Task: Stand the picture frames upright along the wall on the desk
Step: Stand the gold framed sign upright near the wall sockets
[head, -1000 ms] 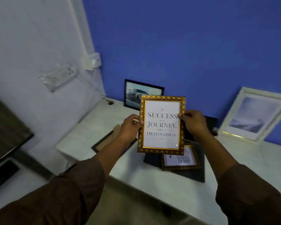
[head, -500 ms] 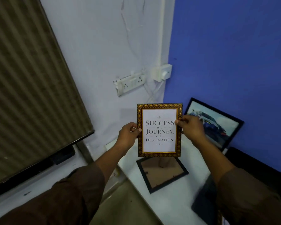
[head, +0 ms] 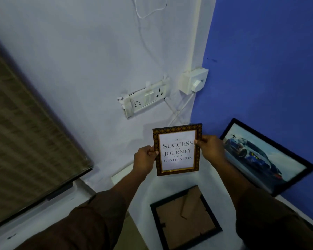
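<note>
Since a moment ago the gold-patterned frame [head: 177,149] has gone further toward the white wall [head: 79,69], and the view has swung left with it. Both hands are clamped on it — the left hand [head: 145,158] on its left edge, the right hand [head: 209,147] on its right edge — holding it upright in the air over the desk's [head: 229,204] far left corner, print facing the camera. At the desk's near edge a black frame [head: 184,216] lies face down, brown backing up. Along the desk's right edge a car picture [head: 266,156] leans against the blue wall [head: 269,60].
</note>
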`<state>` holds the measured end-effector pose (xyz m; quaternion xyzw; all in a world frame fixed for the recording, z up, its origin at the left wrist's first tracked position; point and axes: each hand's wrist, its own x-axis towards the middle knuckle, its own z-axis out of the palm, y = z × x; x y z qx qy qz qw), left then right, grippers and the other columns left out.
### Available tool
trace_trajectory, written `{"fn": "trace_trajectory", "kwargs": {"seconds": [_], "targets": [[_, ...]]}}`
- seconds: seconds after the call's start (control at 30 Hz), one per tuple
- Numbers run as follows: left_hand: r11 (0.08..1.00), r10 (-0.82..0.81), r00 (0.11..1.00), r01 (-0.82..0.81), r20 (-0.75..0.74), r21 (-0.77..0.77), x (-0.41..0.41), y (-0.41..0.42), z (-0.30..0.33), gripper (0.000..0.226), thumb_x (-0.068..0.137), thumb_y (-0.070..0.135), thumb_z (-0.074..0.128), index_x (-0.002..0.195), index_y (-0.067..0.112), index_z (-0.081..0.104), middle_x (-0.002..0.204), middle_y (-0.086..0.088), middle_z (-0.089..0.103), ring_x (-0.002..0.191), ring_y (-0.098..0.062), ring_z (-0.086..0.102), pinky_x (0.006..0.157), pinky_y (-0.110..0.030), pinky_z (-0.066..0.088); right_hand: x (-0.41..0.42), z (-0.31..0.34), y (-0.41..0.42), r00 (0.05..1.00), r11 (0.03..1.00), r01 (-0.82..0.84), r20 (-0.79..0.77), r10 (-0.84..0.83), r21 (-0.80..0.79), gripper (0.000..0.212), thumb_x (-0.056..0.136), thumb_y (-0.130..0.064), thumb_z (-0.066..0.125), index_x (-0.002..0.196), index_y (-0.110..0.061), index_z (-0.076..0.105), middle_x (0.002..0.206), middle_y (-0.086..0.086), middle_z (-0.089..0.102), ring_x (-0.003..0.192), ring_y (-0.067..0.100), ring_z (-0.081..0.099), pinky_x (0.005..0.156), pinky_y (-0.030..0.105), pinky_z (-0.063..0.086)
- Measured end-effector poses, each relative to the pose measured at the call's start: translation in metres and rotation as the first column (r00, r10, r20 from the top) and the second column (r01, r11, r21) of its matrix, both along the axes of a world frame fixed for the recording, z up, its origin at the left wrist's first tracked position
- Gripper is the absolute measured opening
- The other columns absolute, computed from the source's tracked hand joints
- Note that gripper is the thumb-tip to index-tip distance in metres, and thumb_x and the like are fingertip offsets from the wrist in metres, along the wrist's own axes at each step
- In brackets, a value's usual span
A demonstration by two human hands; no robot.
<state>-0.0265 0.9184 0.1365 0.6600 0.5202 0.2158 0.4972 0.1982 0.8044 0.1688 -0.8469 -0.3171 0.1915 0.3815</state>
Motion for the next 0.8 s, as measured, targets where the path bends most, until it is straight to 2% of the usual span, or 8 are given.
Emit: {"fn": "trace_trajectory", "kwargs": {"seconds": [0.07, 0.13, 0.27, 0.33, 0.43, 0.67, 0.73, 0.8], "targets": [[1.0, -0.029, 0.999, 0.028, -0.038, -0.011, 0.017, 0.016, -0.01, 0.015, 0.092, 0.016, 0.067, 0.085, 0.004, 0.073, 0.077, -0.004, 0.073, 0.078, -0.025, 0.071, 0.07, -0.028, 0.051, 0.014, -0.013, 0.015, 0.999, 0.999, 0.007, 0.051, -0.006, -0.038, 0.022, 0.095, -0.026, 0.067, 0.09, -0.007, 0.078, 0.08, 0.007, 0.075, 0.068, 0.019, 0.065, 0.057, 0.023, 0.045], [0.998, -0.058, 0.995, 0.055, -0.081, -0.028, 0.035, 0.036, -0.022, 0.014, 0.091, 0.015, 0.066, 0.083, 0.007, 0.074, 0.078, -0.004, 0.074, 0.077, -0.025, 0.071, 0.073, -0.034, 0.054, 0.03, -0.026, 0.035, 0.997, 0.998, 0.025, 0.074, -0.021, -0.063, 0.027, 0.096, -0.024, 0.065, 0.083, -0.004, 0.076, 0.074, 0.008, 0.072, 0.063, 0.019, 0.061, 0.053, 0.023, 0.042], [0.996, -0.083, 0.99, 0.079, -0.119, -0.034, 0.058, 0.07, -0.046, 0.014, 0.09, 0.015, 0.065, 0.08, 0.012, 0.074, 0.073, 0.0, 0.073, 0.073, -0.019, 0.072, 0.074, -0.031, 0.056, 0.056, -0.054, 0.072, 0.998, 0.997, 0.018, 0.065, -0.013, -0.072, 0.034, 0.1, -0.023, 0.059, 0.083, 0.003, 0.076, 0.081, 0.016, 0.075, 0.071, 0.028, 0.067, 0.066, 0.036, 0.053], [0.995, -0.094, 0.986, 0.092, -0.135, -0.025, 0.065, 0.087, -0.059, 0.015, 0.091, 0.015, 0.066, 0.077, 0.017, 0.073, 0.072, 0.003, 0.073, 0.071, -0.017, 0.071, 0.071, -0.028, 0.055, 0.067, -0.067, 0.093, 0.998, 0.996, -0.001, 0.055, 0.006, -0.091, 0.039, 0.101, -0.024, 0.057, 0.084, 0.007, 0.074, 0.082, 0.019, 0.074, 0.072, 0.027, 0.067, 0.067, 0.037, 0.054], [0.995, -0.095, 0.985, 0.092, -0.145, -0.025, 0.069, 0.106, -0.074, 0.014, 0.089, 0.017, 0.069, 0.077, 0.022, 0.074, 0.078, -0.002, 0.078, 0.078, -0.022, 0.075, 0.076, -0.036, 0.06, 0.077, -0.077, 0.114, 1.0, 0.997, -0.009, 0.019, 0.011, -0.081, 0.043, 0.101, -0.018, 0.057, 0.08, 0.018, 0.066, 0.08, 0.027, 0.07, 0.066, 0.02, 0.055, 0.052, 0.025, 0.037], [0.996, -0.086, 0.985, 0.088, -0.147, 0.012, 0.078, 0.129, -0.089, 0.009, 0.091, 0.016, 0.071, 0.086, 0.01, 0.075, 0.086, -0.011, 0.078, 0.084, -0.029, 0.075, 0.082, -0.043, 0.062, 0.09, -0.096, 0.14, 0.997, 0.994, -0.064, -0.037, 0.061, -0.085, 0.034, 0.099, -0.01, 0.055, 0.066, -0.005, 0.058, 0.073, 0.027, 0.066, 0.065, 0.024, 0.054, 0.062, 0.031, 0.038], [0.996, -0.084, 0.986, 0.087, -0.145, 0.015, 0.078, 0.132, -0.092, 0.01, 0.091, 0.017, 0.072, 0.086, 0.009, 0.076, 0.085, -0.011, 0.077, 0.083, -0.028, 0.075, 0.083, -0.045, 0.062, 0.092, -0.096, 0.14, 0.997, 0.996, -0.067, -0.05, 0.064, -0.065, 0.033, 0.098, -0.008, 0.056, 0.066, -0.002, 0.058, 0.075, 0.031, 0.066, 0.065, 0.023, 0.054, 0.061, 0.03, 0.039], [0.997, -0.076, 0.987, 0.078, -0.14, 0.008, 0.078, 0.133, -0.094, 0.008, 0.09, 0.017, 0.074, 0.085, 0.01, 0.076, 0.083, -0.009, 0.077, 0.083, -0.028, 0.074, 0.083, -0.045, 0.062, 0.095, -0.098, 0.14, 0.996, 0.997, -0.063, -0.066, 0.06, -0.055, 0.034, 0.098, -0.007, 0.058, 0.069, 0.011, 0.061, 0.078, 0.032, 0.067, 0.065, 0.022, 0.054, 0.06, 0.029, 0.039]]}}
